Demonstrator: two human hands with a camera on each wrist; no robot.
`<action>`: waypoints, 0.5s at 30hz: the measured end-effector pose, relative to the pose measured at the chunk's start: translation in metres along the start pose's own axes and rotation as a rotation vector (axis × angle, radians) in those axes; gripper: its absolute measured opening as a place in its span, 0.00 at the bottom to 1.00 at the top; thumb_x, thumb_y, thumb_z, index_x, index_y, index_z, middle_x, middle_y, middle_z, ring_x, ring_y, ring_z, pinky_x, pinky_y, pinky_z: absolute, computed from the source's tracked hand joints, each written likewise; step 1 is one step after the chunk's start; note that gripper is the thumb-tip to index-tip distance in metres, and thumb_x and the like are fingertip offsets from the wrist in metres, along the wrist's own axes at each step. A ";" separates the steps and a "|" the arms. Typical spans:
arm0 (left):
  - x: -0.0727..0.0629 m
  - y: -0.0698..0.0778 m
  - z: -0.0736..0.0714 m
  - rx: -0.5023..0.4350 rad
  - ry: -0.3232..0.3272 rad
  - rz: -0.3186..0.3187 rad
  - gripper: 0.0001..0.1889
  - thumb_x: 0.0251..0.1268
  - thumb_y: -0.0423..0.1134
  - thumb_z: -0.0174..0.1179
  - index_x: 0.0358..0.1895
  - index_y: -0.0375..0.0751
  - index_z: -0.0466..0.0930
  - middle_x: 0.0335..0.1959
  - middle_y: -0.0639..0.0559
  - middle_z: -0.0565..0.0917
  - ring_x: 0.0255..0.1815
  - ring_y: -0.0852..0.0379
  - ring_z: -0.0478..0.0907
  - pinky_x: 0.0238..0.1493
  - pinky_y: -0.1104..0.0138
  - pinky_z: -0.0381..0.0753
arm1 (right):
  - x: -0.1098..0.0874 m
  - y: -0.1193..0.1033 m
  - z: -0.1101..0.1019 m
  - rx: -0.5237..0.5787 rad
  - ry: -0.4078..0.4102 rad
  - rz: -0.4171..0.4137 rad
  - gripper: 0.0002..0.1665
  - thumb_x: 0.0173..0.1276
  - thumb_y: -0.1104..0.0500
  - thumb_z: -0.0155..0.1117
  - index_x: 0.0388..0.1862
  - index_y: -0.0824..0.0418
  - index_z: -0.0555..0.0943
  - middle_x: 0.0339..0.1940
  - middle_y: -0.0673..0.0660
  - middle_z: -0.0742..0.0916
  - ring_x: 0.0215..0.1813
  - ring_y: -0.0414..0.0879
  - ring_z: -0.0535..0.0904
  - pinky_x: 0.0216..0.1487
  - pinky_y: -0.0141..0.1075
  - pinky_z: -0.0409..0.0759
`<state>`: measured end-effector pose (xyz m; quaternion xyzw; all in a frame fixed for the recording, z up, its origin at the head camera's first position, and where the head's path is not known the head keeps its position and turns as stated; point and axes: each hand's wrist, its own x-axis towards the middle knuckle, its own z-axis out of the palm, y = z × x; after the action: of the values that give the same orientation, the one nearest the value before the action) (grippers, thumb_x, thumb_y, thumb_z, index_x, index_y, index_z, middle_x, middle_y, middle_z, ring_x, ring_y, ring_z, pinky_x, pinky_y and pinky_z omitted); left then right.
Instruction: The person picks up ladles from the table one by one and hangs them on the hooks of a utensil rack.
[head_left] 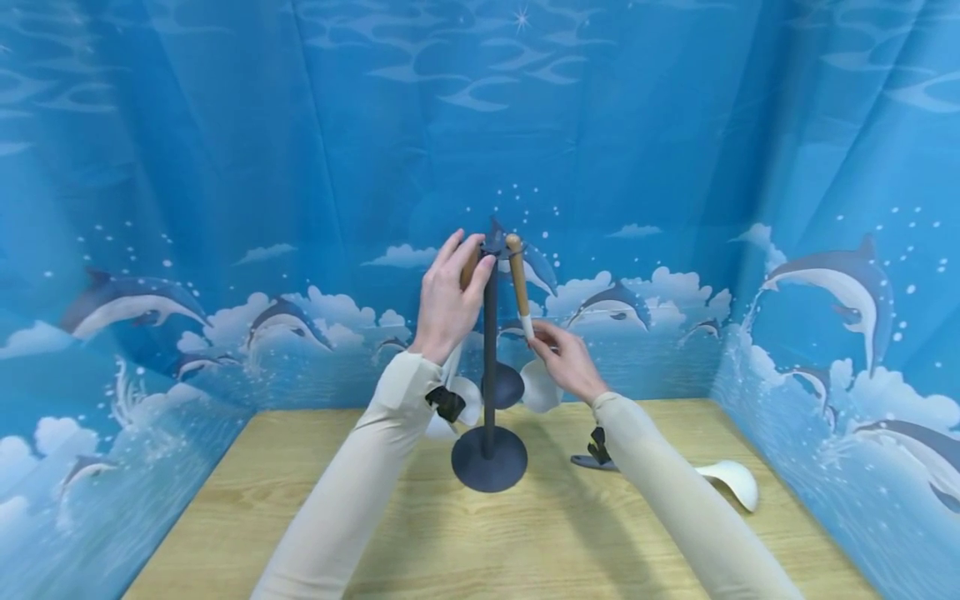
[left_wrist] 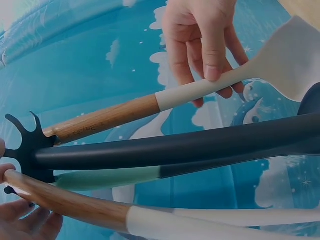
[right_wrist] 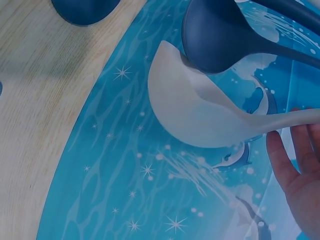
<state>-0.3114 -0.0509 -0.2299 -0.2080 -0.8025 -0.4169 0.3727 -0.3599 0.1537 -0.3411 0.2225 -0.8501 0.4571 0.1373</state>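
A dark utensil stand (head_left: pixel 489 367) stands upright on its round base, with hooks at its top. My left hand (head_left: pixel 448 296) grips the stand's top, fingers around the hooks and against a wooden handle (left_wrist: pixel 85 200) with a white lower part. On the other side, my right hand (head_left: pixel 568 362) pinches the white neck of a wooden-handled spatula (left_wrist: pixel 292 60). The spatula's handle end is at the hooks; whether it hangs on one, I cannot tell. Its broad white head (right_wrist: pixel 200 107) points down beside a dark ladle (right_wrist: pixel 212 35), whose handle (left_wrist: pixel 110 177) is green.
Other white utensil heads (head_left: pixel 467 400) hang at the stand's left, partly behind my wrist. On the wooden table (head_left: pixel 300 483), a white curved utensil head (head_left: pixel 735 479) and a grey handle (head_left: pixel 592 461) lie either side of my right forearm. A blue dolphin-print curtain (head_left: pixel 375 167) surrounds the table.
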 end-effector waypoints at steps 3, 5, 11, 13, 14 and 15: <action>-0.002 -0.002 -0.001 0.018 -0.013 0.002 0.24 0.77 0.52 0.47 0.72 0.52 0.68 0.77 0.45 0.60 0.76 0.45 0.60 0.70 0.48 0.68 | -0.001 0.001 -0.001 0.000 -0.006 0.017 0.22 0.79 0.55 0.51 0.68 0.52 0.73 0.56 0.61 0.84 0.59 0.53 0.80 0.65 0.49 0.75; -0.004 -0.002 -0.001 0.017 -0.020 0.004 0.25 0.77 0.52 0.47 0.73 0.54 0.65 0.78 0.46 0.58 0.77 0.46 0.59 0.70 0.47 0.67 | -0.002 0.003 -0.002 -0.005 -0.008 0.024 0.22 0.79 0.54 0.51 0.69 0.51 0.73 0.57 0.60 0.84 0.59 0.53 0.80 0.65 0.49 0.75; -0.011 -0.007 -0.001 0.021 -0.024 0.016 0.28 0.78 0.54 0.45 0.77 0.57 0.57 0.80 0.49 0.54 0.78 0.47 0.57 0.71 0.48 0.65 | -0.009 0.015 -0.006 -0.030 0.013 0.027 0.19 0.78 0.55 0.52 0.65 0.54 0.77 0.56 0.59 0.85 0.59 0.54 0.80 0.64 0.51 0.76; -0.013 -0.010 -0.001 0.022 -0.014 0.025 0.29 0.78 0.53 0.46 0.77 0.55 0.56 0.79 0.48 0.55 0.78 0.48 0.57 0.72 0.48 0.65 | -0.012 0.021 -0.008 -0.040 0.014 0.030 0.18 0.78 0.55 0.52 0.63 0.55 0.78 0.56 0.59 0.85 0.59 0.54 0.80 0.63 0.51 0.76; -0.014 -0.011 -0.002 0.021 -0.009 0.026 0.29 0.78 0.53 0.46 0.77 0.55 0.56 0.79 0.48 0.55 0.78 0.48 0.57 0.72 0.48 0.65 | -0.015 0.024 -0.009 -0.043 0.014 0.036 0.18 0.78 0.55 0.52 0.62 0.56 0.79 0.56 0.59 0.85 0.59 0.54 0.80 0.63 0.52 0.77; -0.015 -0.011 -0.002 0.018 -0.004 0.028 0.29 0.77 0.52 0.47 0.77 0.54 0.56 0.79 0.48 0.56 0.78 0.48 0.57 0.72 0.48 0.64 | -0.017 0.028 -0.010 -0.048 0.013 0.042 0.18 0.79 0.55 0.52 0.61 0.57 0.79 0.56 0.58 0.85 0.59 0.54 0.80 0.62 0.52 0.77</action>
<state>-0.3085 -0.0594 -0.2463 -0.2168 -0.8040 -0.4040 0.3787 -0.3592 0.1800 -0.3628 0.1984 -0.8643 0.4410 0.1386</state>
